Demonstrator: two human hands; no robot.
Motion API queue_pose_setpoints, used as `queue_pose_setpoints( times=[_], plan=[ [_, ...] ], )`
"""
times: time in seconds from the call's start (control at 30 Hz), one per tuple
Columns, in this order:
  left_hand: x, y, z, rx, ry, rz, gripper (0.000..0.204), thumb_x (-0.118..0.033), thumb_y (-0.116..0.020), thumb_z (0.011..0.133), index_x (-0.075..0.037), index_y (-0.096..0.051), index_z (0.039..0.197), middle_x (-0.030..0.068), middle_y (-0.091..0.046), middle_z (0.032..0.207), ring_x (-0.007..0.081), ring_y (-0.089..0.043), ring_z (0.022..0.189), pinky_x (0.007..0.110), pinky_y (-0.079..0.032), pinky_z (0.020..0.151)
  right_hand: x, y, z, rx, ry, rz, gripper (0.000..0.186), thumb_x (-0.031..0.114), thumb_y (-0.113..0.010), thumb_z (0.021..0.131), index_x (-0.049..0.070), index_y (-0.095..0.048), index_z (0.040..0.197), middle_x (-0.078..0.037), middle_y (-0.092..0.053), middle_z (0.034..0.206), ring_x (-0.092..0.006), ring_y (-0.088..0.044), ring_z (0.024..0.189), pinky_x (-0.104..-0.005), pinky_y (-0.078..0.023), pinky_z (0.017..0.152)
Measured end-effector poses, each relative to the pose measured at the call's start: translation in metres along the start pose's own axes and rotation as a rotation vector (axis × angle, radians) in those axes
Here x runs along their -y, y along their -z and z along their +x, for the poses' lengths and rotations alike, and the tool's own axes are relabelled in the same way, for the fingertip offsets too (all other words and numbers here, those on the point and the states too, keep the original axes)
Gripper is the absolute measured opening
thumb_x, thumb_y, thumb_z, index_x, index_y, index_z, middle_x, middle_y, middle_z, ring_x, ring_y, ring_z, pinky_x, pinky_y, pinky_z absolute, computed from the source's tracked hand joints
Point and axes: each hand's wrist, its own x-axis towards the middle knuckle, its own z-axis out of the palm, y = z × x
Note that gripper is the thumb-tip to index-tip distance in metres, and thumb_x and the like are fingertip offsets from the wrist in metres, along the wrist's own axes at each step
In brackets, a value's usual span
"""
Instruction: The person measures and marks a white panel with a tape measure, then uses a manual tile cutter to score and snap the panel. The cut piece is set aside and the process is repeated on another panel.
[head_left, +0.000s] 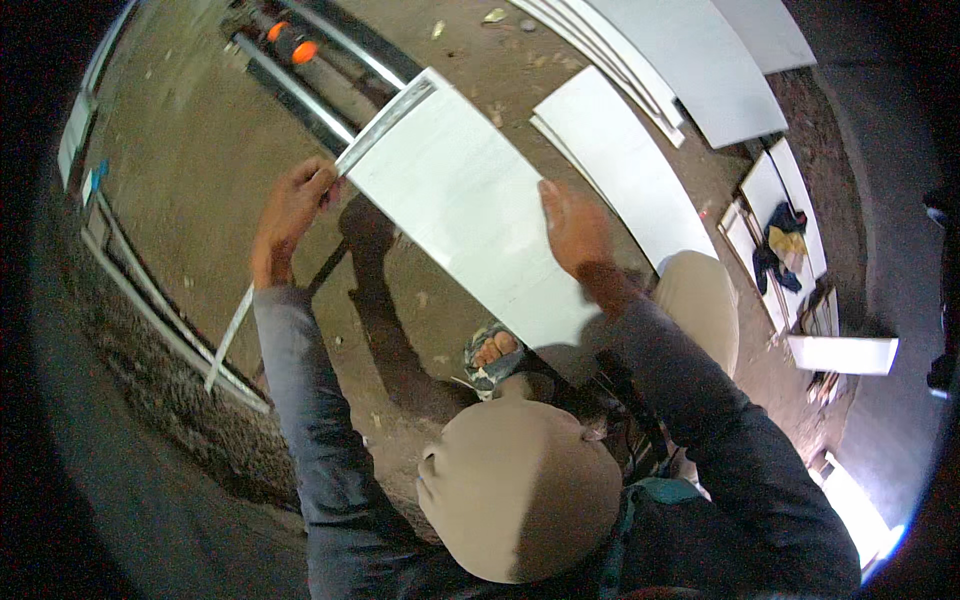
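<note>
A long white tile (455,205) lies tilted across my lap, its far end resting on the rail of a manual tile cutter (330,90) on the ground. My left hand (295,200) grips the tile's left edge near the cutter rail. My right hand (570,228) lies flat with fingers spread on the tile's right side. My knees in beige trousers (520,490) and a sandalled foot (492,352) show below the tile.
An orange-handled part of the cutter (290,42) sits at the top. More white tiles (620,160) lie on the dirt floor to the right, and a stack (690,60) lies farther back. Cloth (785,240) rests on smaller tiles at right. A metal strip (228,340) lies at left.
</note>
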Motion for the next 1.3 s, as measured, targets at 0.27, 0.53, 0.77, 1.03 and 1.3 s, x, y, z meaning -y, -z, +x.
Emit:
queue_pose_setpoints(
  times=[0.27,0.53,0.77,1.03,1.3],
  plan=[
    [0.015,0.001,0.011,-0.003,-0.073,0.037,0.03,-0.032,-0.057,0.103,-0.009,-0.068,0.088,-0.0018,-0.062,0.077,0.0106,-0.054,0.071,0.029,-0.043,0.065,0.012,0.001,-0.006,-0.233,0.179,0.024,0.055,0.038,-0.035,0.114,-0.003,-0.07,0.106,-0.032,-0.069,0.092,-0.0514,-0.066,0.085,-0.0592,-0.05,0.075],
    [0.046,-0.005,0.032,-0.023,-0.274,0.02,0.029,-0.035,-0.057,0.101,-0.011,-0.07,0.092,-0.003,-0.063,0.077,0.01,-0.055,0.07,0.028,-0.044,0.061,0.019,-0.002,-0.01,-0.189,0.142,0.035,0.052,0.034,-0.038,0.113,-0.009,-0.067,0.121,-0.033,-0.07,0.111,-0.0488,-0.068,0.103,-0.0491,-0.053,0.09],
    [0.043,-0.004,0.032,-0.007,-0.13,0.001,0.027,-0.033,-0.06,0.098,-0.01,-0.075,0.098,0.0003,-0.069,0.088,0.0145,-0.061,0.082,0.033,-0.05,0.075,0.009,-0.003,-0.01,-0.203,0.258,0.065,0.052,0.034,-0.039,0.113,-0.008,-0.067,0.121,-0.033,-0.071,0.11,-0.0478,-0.069,0.101,-0.05,-0.052,0.09],
    [0.025,-0.008,0.015,-0.057,-0.159,-0.097,0.029,-0.03,-0.059,0.101,-0.008,-0.071,0.087,-0.0011,-0.064,0.078,0.0097,-0.054,0.072,0.029,-0.044,0.065,0.028,0.011,0.028,-0.439,0.386,0.188,0.043,0.034,-0.045,0.111,-0.005,-0.062,0.115,-0.026,-0.066,0.105,-0.0384,-0.064,0.101,-0.0466,-0.049,0.093],
    [0.002,-0.005,0.001,-0.066,-0.06,-0.069,0.025,-0.028,-0.062,0.093,-0.008,-0.071,0.083,-0.0026,-0.064,0.073,0.01,-0.056,0.07,0.029,-0.043,0.063,0.137,0.031,0.129,-0.297,0.469,0.04,0.045,0.036,-0.05,0.107,-0.007,-0.064,0.107,-0.034,-0.068,0.095,-0.0524,-0.066,0.093,-0.0575,-0.051,0.084]
  ],
)
